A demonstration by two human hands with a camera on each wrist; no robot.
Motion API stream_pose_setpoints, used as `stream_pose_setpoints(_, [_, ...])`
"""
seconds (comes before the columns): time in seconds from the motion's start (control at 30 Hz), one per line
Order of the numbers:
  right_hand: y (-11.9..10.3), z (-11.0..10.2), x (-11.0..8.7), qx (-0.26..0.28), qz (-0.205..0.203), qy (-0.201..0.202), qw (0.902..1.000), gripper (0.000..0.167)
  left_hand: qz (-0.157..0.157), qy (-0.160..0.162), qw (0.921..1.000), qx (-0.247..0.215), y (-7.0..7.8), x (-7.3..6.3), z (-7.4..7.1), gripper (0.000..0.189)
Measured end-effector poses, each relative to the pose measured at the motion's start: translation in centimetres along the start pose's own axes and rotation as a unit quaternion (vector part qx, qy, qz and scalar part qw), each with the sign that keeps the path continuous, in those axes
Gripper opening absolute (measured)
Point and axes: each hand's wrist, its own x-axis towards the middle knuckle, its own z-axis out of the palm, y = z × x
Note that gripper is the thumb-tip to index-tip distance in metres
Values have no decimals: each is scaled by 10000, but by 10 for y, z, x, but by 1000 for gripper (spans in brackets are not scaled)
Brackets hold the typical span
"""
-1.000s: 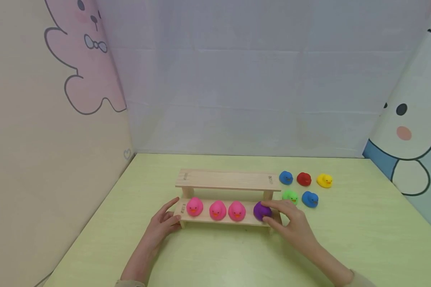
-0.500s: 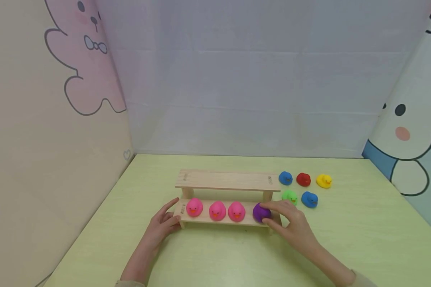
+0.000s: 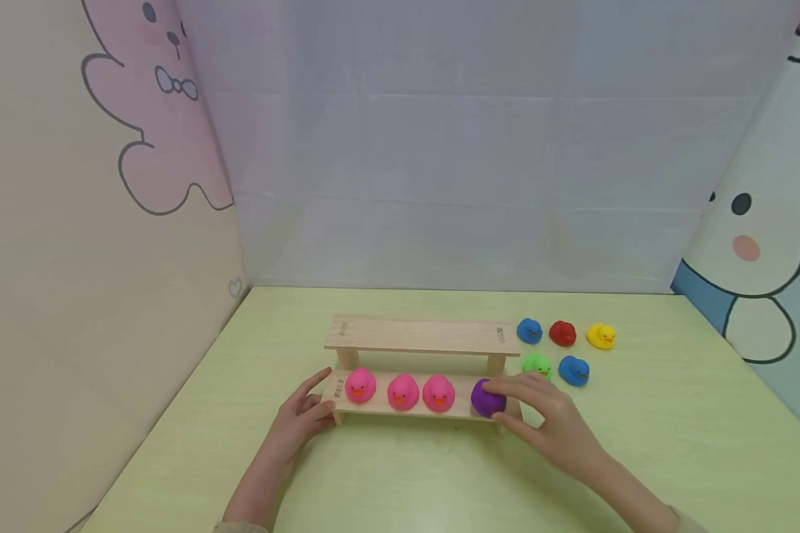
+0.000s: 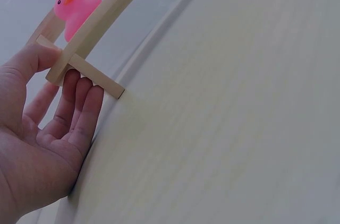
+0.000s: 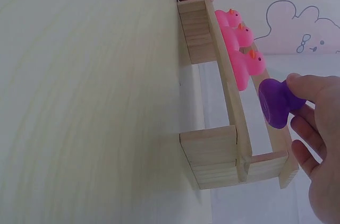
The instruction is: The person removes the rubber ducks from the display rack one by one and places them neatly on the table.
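Observation:
A two-tier wooden rack [image 3: 423,334] stands on the table. My left hand [image 3: 304,414] grips the left end of its lower board, thumb on top and fingers beneath in the left wrist view. Three pink rubber ducks sit in a row on that board: a left one [image 3: 361,386], a middle one [image 3: 403,391] and a right one [image 3: 438,393]. At the board's right end my right hand [image 3: 553,418] pinches a purple rubber duck [image 5: 276,104] between thumb and fingers. In the right wrist view its flat base shows, tilted and apart from the board. Fingers hide its head in the head view.
Right of the rack, on the pale green table [image 3: 673,414], lie a back blue duck [image 3: 530,331], a red duck [image 3: 563,333], a yellow duck [image 3: 601,336], a green duck [image 3: 537,365] and a front blue duck [image 3: 574,371]. A white sheet [image 3: 440,185] hangs behind.
My right hand and the purple duck have shifted slightly toward the front and right. The left hand keeps its grip on the rack, and the pink ducks stay put.

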Motion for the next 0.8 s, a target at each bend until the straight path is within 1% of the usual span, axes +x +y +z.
stream_pose_setpoints(0.2, [0,-11,0,18,-148,-173,9997,47,12,-14,10000,28,1,-1,0,56])
stream_pose_setpoints(0.33, [0,-21,-1,9,-108,-174,9998,49,9,-4,10000,19,1,-1,0,57])
stream_pose_setpoints(0.4, [0,-25,-1,19,-177,-99,9998,50,3,1,10000,-4,1,-1,0,57])
stream_pose_setpoints(0.53, [0,-36,-1,-62,-115,43,9999,53,-6,20,10000,-4,1,-1,1,57])
stream_pose_setpoints(0.57, [0,-38,-1,-94,-123,98,9998,54,-9,22,10000,0,1,-1,1,57])
stream_pose_setpoints(0.63, [0,-43,-2,-185,2,149,9997,55,-16,23,10000,5,1,-1,1,57])
stream_pose_setpoints(0.8, [6,-56,-5,-432,-3,369,9984,60,-17,0,10000,5,1,0,0,57])
